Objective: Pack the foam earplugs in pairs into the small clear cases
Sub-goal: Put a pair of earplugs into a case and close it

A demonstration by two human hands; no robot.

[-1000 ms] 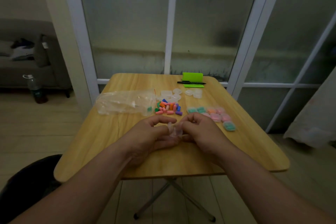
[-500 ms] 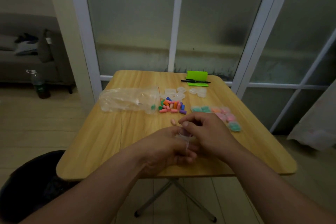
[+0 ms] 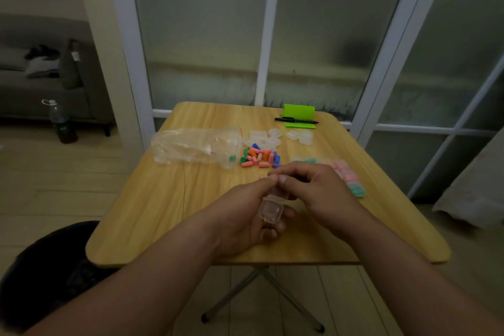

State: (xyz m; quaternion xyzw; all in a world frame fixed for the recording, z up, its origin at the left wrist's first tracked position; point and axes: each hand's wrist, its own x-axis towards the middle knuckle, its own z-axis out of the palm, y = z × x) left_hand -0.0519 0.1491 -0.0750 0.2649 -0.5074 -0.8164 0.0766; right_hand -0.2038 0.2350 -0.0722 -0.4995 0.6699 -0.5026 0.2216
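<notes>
My left hand (image 3: 245, 215) holds a small clear case (image 3: 270, 209) over the middle of the wooden table (image 3: 163, 207); the case hangs open, one half hinged toward me. My right hand (image 3: 313, 191) grips the case's far half, its thumb and forefinger pinched against my left thumb. A heap of loose foam earplugs (image 3: 260, 157) in orange, pink, blue, green and purple lies beyond my hands. Empty clear cases (image 3: 281, 137) sit behind the heap. Filled cases with pink and teal earplugs (image 3: 351, 180) lie in a row to the right, partly hidden by my right hand.
A crumpled clear plastic bag (image 3: 196, 147) lies left of the earplug heap. A green notepad (image 3: 299, 117) with a black pen (image 3: 296, 120) sits at the table's far edge. A dark chair (image 3: 49, 267) stands at the lower left; glass doors rise behind the table.
The case, held shut between both hands a second ago, now hangs open in my left hand. My hands have drawn slightly toward me, and the view has shifted left.
</notes>
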